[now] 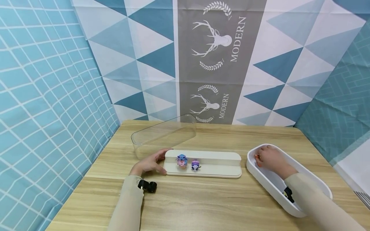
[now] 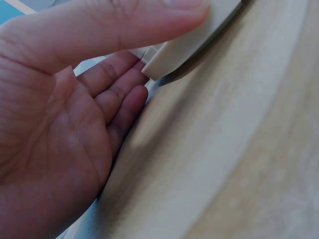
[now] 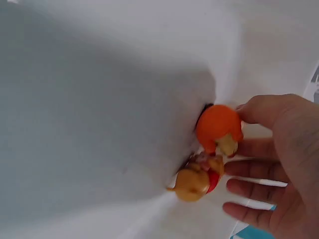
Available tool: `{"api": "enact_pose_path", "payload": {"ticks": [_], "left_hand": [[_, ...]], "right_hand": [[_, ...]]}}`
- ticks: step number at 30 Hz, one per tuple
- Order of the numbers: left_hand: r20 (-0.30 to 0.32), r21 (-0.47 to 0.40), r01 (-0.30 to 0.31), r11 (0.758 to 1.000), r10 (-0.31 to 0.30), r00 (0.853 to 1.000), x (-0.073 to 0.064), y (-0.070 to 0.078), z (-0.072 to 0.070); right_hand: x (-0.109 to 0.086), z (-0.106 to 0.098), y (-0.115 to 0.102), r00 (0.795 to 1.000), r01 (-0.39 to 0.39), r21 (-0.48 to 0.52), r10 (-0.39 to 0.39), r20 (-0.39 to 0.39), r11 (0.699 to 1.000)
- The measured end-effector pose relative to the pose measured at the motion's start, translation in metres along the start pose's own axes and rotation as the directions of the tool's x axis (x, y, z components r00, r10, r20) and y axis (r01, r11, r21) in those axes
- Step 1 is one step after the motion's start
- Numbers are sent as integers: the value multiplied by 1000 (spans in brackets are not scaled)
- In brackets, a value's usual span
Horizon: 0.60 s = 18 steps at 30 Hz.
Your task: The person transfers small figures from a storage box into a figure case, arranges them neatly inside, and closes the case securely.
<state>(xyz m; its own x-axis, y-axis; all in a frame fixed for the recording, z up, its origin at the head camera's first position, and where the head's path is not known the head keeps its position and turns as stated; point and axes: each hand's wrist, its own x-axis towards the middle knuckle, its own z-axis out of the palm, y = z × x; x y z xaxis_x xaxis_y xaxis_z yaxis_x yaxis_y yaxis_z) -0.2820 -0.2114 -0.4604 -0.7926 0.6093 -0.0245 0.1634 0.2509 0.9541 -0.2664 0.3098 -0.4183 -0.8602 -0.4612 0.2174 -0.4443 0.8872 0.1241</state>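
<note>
My left hand (image 1: 148,164) holds the left end of a cream stepped display stand (image 1: 219,171). In the left wrist view the thumb lies along the stand's side and the fingers reach its end. Two small figurines stand on it: a blue-and-pink one with sunglasses (image 1: 182,161) and a purple-and-white one (image 1: 195,165). Inside a white oblong bin (image 1: 310,173), my right hand (image 1: 271,158) pinches an orange-haired figurine (image 3: 218,127) between thumb and index finger. Against it lies a yellow bear figurine with a red top (image 3: 192,185), close to the other fingertips.
A clear plastic cover (image 1: 164,134) lies on the wooden table (image 1: 202,202) behind the stand, close to my left hand. The bin's raised walls surround the right hand. Patterned cloth (image 1: 156,64) hangs behind the table, and blue tiled cloth (image 1: 43,96) hangs at the left.
</note>
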Motion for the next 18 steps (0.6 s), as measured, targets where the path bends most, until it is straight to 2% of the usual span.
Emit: {"api": "enact_pose_path", "payload": {"ticks": [6, 12, 18], "left_hand": [[10, 5, -10, 1000, 10, 1000, 0, -1, -1], [9, 15, -5, 1000, 5, 1000, -1, 0, -1], [10, 17, -12, 1000, 12, 1000, -1, 1, 0]], "right_hand": [[3, 2, -5, 996, -63, -54, 66, 52, 997], [2, 5, -4, 998, -54, -63, 55, 20, 997], [-1, 7, -4, 996, -86, -79, 87, 8, 993]]}}
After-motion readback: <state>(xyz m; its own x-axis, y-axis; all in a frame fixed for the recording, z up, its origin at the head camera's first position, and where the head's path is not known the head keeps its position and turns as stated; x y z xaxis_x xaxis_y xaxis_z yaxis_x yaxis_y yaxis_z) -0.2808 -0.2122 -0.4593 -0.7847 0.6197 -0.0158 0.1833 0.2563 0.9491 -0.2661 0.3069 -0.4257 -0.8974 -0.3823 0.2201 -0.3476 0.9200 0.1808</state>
